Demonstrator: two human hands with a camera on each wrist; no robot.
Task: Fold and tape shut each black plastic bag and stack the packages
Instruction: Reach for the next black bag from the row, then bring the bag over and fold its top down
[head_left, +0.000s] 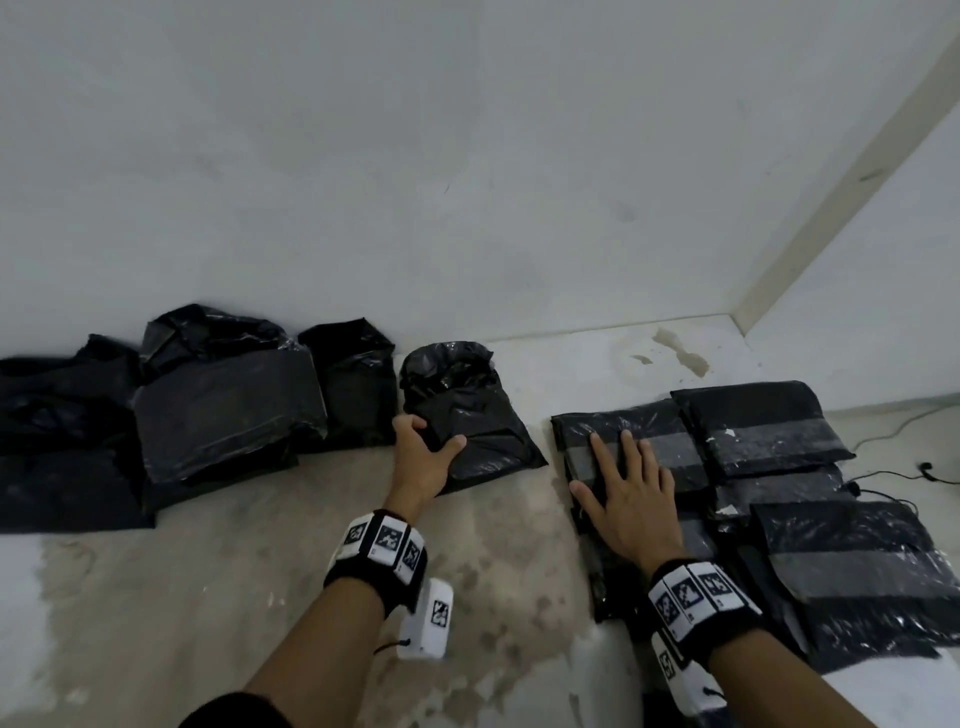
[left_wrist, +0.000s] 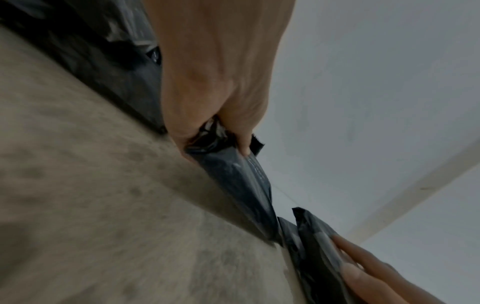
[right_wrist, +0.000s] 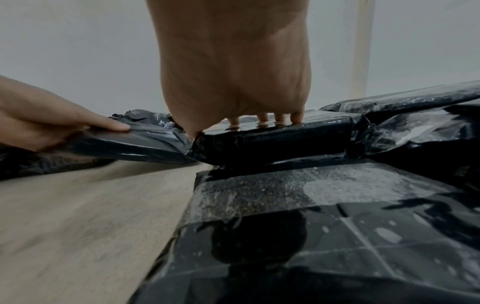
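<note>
- Centre of the head view: the untaped bag is thin black plastic, crinkled and glossy at its open neck.
- Right side: the taped packages show glossy clear tape bands over black film, speckled with dust in the right wrist view.
- Left side: the bag pile looks duller, smoother plastic.
- The floor is matt, blotchy beige and rough-looking.
- Upper frame: the wall is matt pale paint with scuffs.
- The wristbands are black cloth carrying white printed tags.
</note>
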